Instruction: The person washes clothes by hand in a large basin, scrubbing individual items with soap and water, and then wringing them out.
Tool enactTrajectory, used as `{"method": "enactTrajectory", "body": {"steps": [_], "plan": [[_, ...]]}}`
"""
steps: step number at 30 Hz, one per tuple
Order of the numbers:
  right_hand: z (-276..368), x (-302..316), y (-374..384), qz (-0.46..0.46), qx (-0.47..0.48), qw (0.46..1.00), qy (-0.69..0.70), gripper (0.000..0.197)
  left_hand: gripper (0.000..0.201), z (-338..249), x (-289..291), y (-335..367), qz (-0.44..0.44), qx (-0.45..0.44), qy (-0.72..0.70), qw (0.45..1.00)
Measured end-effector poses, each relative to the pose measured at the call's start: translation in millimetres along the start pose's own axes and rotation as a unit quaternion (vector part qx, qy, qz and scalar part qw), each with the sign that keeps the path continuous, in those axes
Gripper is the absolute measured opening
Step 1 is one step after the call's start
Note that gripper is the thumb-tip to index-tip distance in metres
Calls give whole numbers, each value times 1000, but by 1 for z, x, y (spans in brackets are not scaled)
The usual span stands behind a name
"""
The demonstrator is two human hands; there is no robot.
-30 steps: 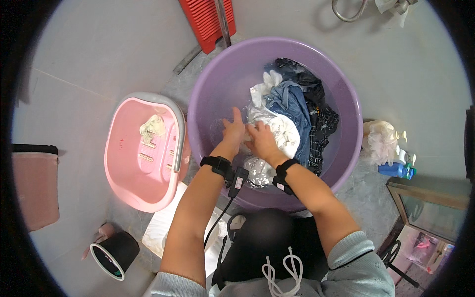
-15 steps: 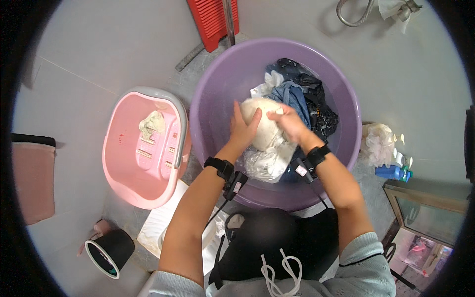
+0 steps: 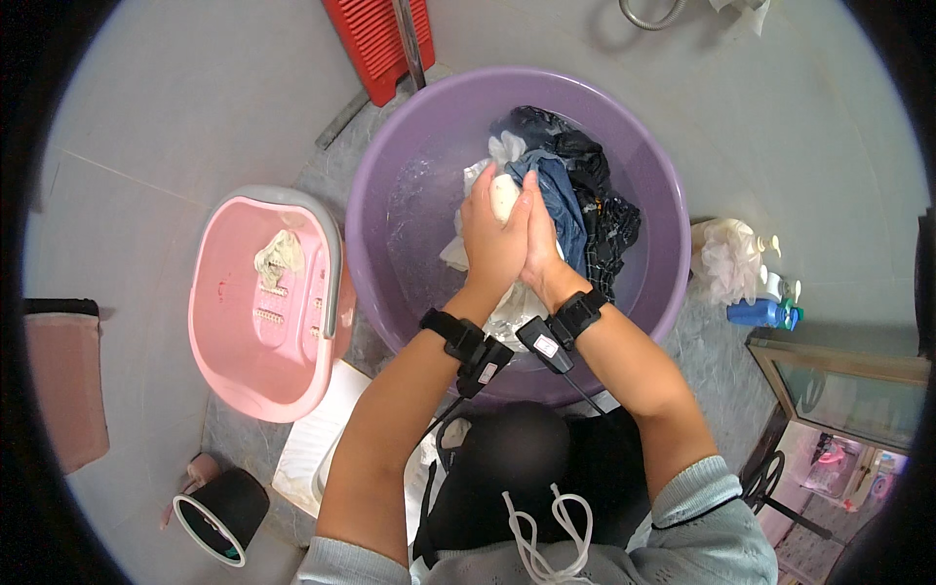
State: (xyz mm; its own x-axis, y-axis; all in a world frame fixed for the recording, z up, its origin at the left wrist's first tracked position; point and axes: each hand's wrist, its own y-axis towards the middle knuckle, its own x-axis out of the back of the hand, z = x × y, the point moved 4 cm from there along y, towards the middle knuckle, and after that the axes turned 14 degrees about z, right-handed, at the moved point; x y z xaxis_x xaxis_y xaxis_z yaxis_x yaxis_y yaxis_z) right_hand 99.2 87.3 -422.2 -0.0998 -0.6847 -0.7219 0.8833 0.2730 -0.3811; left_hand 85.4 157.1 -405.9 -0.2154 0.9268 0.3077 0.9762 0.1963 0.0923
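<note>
Over the purple tub (image 3: 363, 234), my left hand (image 3: 492, 239) and my right hand (image 3: 541, 249) press together palm to palm, squeezing an off-white cloth (image 3: 504, 198). A rounded bulge of it pokes out between thumbs and fingers; most is hidden by the hands. Below them in the water lie blue denim clothing (image 3: 561, 200) and dark, wet garments (image 3: 611, 216). A small white cloth piece (image 3: 507, 147) sits just beyond my fingertips. Under my wrists shows a clear, shiny plastic-like piece (image 3: 512, 317), partly covered.
To the left stands a pink foot basin (image 3: 219, 322) with a pale crumpled cloth (image 3: 280, 256) inside. A red ridged board (image 3: 375, 44) leans at the back. Bottles (image 3: 760, 312) and a mesh sponge (image 3: 726, 261) are at the right. A black bin (image 3: 234, 507) stands lower left.
The off-white cloth was a large, loose bundle between spread hands. Now both hands have come together on it, and it is compressed to a small bulge.
</note>
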Motion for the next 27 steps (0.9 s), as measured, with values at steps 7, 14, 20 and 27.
{"method": "enactTrajectory", "body": {"steps": [7,14,20,27], "plan": [[-8,16,1,-44,-18,989,-141,47,42,5,-1,-9,22,173,-10,985],[-12,37,4,-61,-25,968,-243,47,54,28,-8,-12,43,243,-9,969],[-12,53,17,44,25,958,-283,36,66,76,1,5,125,263,-12,957],[-58,64,22,53,46,662,-746,62,93,99,30,-10,152,489,-112,852]]}}
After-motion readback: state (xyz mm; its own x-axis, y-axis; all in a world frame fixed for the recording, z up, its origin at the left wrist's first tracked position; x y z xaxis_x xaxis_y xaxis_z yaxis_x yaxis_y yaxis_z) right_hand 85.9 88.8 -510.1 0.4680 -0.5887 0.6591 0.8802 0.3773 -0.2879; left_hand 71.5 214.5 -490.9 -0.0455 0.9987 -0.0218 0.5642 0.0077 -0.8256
